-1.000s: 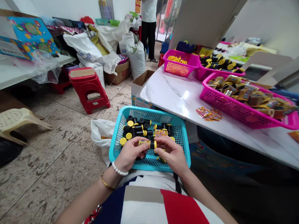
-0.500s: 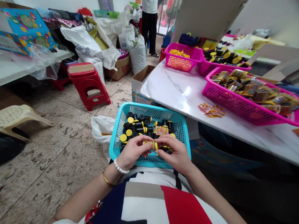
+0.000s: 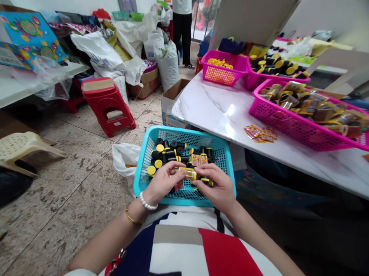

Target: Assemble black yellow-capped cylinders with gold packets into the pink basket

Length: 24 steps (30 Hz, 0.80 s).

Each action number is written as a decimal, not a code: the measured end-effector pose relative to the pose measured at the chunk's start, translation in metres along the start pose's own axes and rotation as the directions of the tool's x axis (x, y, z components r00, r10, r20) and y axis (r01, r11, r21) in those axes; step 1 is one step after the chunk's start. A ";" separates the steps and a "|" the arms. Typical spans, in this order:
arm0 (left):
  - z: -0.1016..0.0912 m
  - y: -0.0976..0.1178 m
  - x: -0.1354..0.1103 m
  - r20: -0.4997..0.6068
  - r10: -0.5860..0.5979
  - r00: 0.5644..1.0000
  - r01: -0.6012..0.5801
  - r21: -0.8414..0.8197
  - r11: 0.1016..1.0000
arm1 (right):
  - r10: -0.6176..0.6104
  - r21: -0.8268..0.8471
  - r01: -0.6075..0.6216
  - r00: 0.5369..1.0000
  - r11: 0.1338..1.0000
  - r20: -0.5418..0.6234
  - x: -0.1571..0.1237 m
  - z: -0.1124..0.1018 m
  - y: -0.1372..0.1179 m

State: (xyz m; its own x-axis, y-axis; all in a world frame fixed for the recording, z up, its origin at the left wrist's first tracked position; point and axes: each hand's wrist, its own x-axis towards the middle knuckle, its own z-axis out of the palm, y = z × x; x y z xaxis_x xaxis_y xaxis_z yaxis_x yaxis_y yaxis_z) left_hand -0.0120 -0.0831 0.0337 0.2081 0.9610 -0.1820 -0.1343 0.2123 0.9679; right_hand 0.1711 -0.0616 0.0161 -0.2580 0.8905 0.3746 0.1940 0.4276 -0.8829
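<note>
Between my two hands, over the near side of a blue plastic basket [image 3: 182, 130], is a small yellow printed wrapper [image 3: 189, 173]. My left hand [image 3: 165, 181] pinches its left end with thumb and fingers. On its other end, the thumb and fingertips of my right hand [image 3: 216, 183] are closed. Whether anything sits inside the wrapper I cannot tell. Several black spool-like pieces [image 3: 170, 153] with yellow round ends lie in the basket below. A few orange printed packets [image 3: 198, 159] rest on top of them.
On the marble-patterned table [image 3: 214, 107] to the right stand pink baskets, one [image 3: 295, 126] heaped with wrapped pieces. Small printed packets [image 3: 260, 132] lie near its edge. A red stool [image 3: 107, 105] and a white bag [image 3: 125, 161] are at left. A person [image 3: 183, 27] stands at the back.
My hands have drawn slightly apart, and more of the yellow wrapper shows between them. The view has shifted a little.
</note>
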 end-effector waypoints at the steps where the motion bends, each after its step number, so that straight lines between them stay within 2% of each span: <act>1: 0.000 -0.001 0.000 -0.003 0.005 1.000 -0.005 -0.004 1.000 | 0.044 0.038 -0.044 0.999 0.998 0.002 0.000 0.003 0.001; 3: 0.001 -0.002 -0.001 -0.046 0.075 0.996 -0.074 0.026 0.997 | 0.216 0.197 -0.221 0.975 0.955 0.046 0.002 0.009 0.002; 5: 0.002 -0.002 0.000 -0.075 0.125 0.989 -0.120 0.071 0.990 | 0.379 0.348 -0.403 0.915 0.847 0.138 0.005 0.012 0.003; 7: 0.002 0.000 0.001 -0.034 0.083 0.996 -0.080 0.075 0.994 | 0.438 0.385 -0.495 0.869 0.779 0.231 0.009 0.010 0.003; 9: 0.000 0.000 0.002 0.009 -0.010 1.000 0.009 0.050 0.999 | 0.419 0.390 -0.500 0.865 0.774 0.277 0.011 0.004 0.003; 12: 0.001 -0.001 0.004 0.021 -0.118 0.993 0.118 -0.008 0.993 | 0.324 0.409 -0.430 0.896 0.805 0.304 0.012 -0.004 0.004; 15: 0.005 -0.004 0.004 0.080 -0.165 0.983 0.177 -0.168 0.970 | 0.246 0.414 -0.337 0.934 0.845 0.259 0.011 -0.004 0.006; 18: 0.008 -0.006 0.002 0.148 -0.170 0.974 0.209 -0.311 0.927 | 0.267 0.431 -0.311 0.950 0.847 0.161 0.009 0.001 0.009; 24: 0.017 -0.007 -0.002 0.059 -0.266 0.962 0.271 -0.317 0.909 | 0.214 0.429 -0.246 0.969 0.869 0.124 0.003 0.006 0.003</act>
State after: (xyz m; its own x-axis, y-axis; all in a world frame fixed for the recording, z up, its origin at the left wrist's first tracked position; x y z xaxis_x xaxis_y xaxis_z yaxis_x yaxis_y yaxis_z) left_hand 0.0046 -0.0899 0.0299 0.2936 0.8576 -0.4222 -0.3724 0.5094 0.7758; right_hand 0.1653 -0.0586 0.0125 -0.3256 0.9352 0.1393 -0.1733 0.0858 -0.9811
